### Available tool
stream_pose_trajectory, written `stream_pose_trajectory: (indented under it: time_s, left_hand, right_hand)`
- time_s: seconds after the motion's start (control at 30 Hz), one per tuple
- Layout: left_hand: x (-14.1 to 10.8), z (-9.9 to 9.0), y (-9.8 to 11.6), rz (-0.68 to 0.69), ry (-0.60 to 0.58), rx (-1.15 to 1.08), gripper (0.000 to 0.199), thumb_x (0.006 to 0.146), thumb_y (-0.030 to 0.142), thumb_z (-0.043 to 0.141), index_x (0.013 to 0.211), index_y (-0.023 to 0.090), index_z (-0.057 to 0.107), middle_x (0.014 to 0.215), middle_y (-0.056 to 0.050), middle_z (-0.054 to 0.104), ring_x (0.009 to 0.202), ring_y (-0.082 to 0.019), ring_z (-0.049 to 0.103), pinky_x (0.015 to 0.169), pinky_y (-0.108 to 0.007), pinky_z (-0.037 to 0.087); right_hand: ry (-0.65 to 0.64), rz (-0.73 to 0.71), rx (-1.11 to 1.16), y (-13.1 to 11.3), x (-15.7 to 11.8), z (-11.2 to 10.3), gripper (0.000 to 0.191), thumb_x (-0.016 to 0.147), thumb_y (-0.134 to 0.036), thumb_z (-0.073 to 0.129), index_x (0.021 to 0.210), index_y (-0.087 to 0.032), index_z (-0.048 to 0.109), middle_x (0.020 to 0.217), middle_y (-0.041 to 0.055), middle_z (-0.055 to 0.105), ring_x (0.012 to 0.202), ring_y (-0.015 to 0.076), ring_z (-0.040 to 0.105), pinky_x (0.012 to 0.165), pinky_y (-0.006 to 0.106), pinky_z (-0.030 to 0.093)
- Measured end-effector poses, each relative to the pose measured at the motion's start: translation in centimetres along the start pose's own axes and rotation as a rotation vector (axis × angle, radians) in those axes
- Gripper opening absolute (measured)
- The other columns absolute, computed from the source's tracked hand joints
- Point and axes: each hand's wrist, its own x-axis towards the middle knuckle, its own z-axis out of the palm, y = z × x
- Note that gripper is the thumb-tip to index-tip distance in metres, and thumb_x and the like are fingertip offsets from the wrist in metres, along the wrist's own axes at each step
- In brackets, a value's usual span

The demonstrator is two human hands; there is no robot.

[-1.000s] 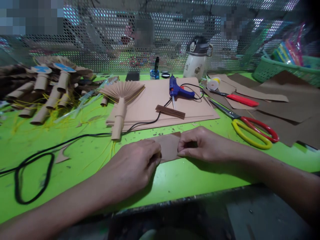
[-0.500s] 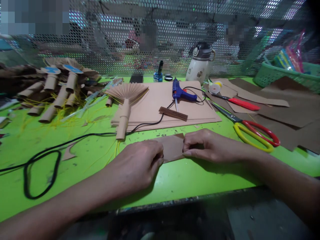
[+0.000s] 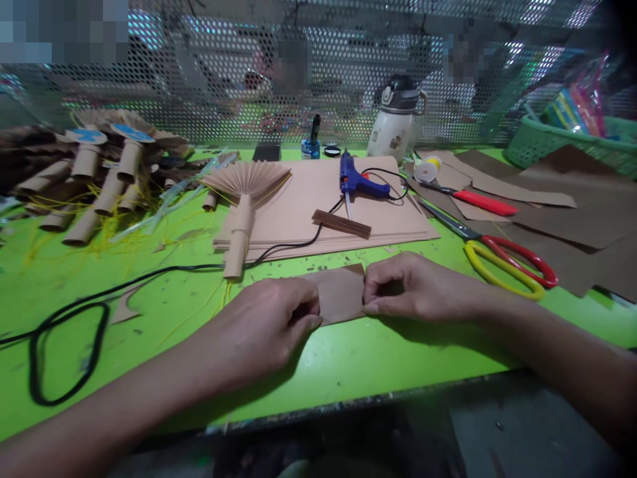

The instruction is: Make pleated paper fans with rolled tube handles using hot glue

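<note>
Left hand (image 3: 271, 325): fingers curled, gripping the left end of the small brown paper (image 3: 341, 295). Right hand (image 3: 418, 289): thumb and fingers pinching its right end, a gap showing inside the curl. Paper lies between my 2 hands, low over the green table (image 3: 348, 365), near its front edge; can't tell how much of its underside touches. My fingertips on the left are partly hidden, exact contact unclear. Just beyond the paper, a stack (image 3: 293, 199) of larger tan sheets. On it: blue glue gun (image 3: 355, 180), nozzle pointing away from me, and a pleated strip (image 3: 342, 224) nearer me. Paper fan (image 3: 241, 219) with a rolled handle at the stack's left side, handle end towards me, yellow strings by it. Black cord (image 3: 174, 268) runs left from the stack and loops on the table. A curved scrap (image 3: 125, 309) is near the loop. Far left, a heap of more fans (image 3: 94, 169), 2 with blue tops. Right of the stack: scissors (image 3: 507, 259) with 1 red and 1 yellow handle loop, a red-handled tool (image 3: 485, 202), a spool (image 3: 426, 171), dark brown sheets (image 3: 562, 226). Green basket (image 3: 542, 143) at far right. Behind the stack, upright: white flask (image 3: 393, 129), small blue bottle (image 3: 310, 150). Mesh (image 3: 223, 86) at the back.
</note>
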Motion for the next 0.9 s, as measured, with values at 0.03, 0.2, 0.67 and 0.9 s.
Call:
stream_pose_trajectory:
  time_s: [0.03, 0.2, 0.67, 0.9]
  left_hand:
    - [0.0, -0.1, 0.1, 0.005, 0.0, 0.002, 0.018, 0.088, 0.026, 0.049, 0.073, 0.02, 0.056, 0.072, 0.0, 0.06, 0.064, -0.014, 0.05, 0.055, -0.026, 0.029]
    - [-0.1, -0.3, 0.4, 0.012, -0.016, 0.005, 0.016, 0.088, 0.022, 0.048, 0.074, 0.02, 0.055, 0.073, 0.0, 0.06, 0.064, -0.014, 0.05, 0.056, -0.026, 0.03]
    - [-0.4, 0.3, 0.2, 0.036, 0.05, 0.061, 0.016, 0.091, 0.024, 0.045, 0.077, 0.021, 0.052, 0.076, 0.0, 0.059, 0.065, -0.015, 0.049, 0.057, -0.027, 0.031]
    - [-0.9, 0.7, -0.1, 0.164, 0.129, 0.087, 0.021, 0.098, 0.026, 0.042, 0.091, 0.021, 0.061, 0.09, -0.004, 0.056, 0.077, -0.016, 0.051, 0.067, -0.027, 0.039]
  right_hand:
    - [0.0, -0.009, -0.007, 0.0, 0.0, 0.0, 0.008, 0.079, -0.019, 0.06, 0.074, -0.015, 0.063, 0.071, 0.001, 0.06, 0.066, 0.0134, 0.053, 0.061, 0.025, 0.039]
    - [-0.001, -0.036, -0.04, -0.2, -0.1, 0.1, 0.008, 0.077, -0.011, 0.057, 0.072, -0.015, 0.06, 0.073, 0.0004, 0.06, 0.067, 0.0129, 0.052, 0.062, 0.025, 0.038]
    - [0.03, -0.049, -0.192, -0.4, -0.1, 0.4, 0.009, 0.078, -0.01, 0.058, 0.071, -0.016, 0.058, 0.071, -0.0013, 0.057, 0.063, 0.0113, 0.049, 0.058, 0.024, 0.033]
    - [0.12, -0.178, -0.217, 0.2, -0.6, 0.9, 0.005, 0.087, -0.014, 0.06, 0.09, -0.017, 0.062, 0.082, 0.0015, 0.06, 0.072, 0.0132, 0.053, 0.065, 0.024, 0.04]
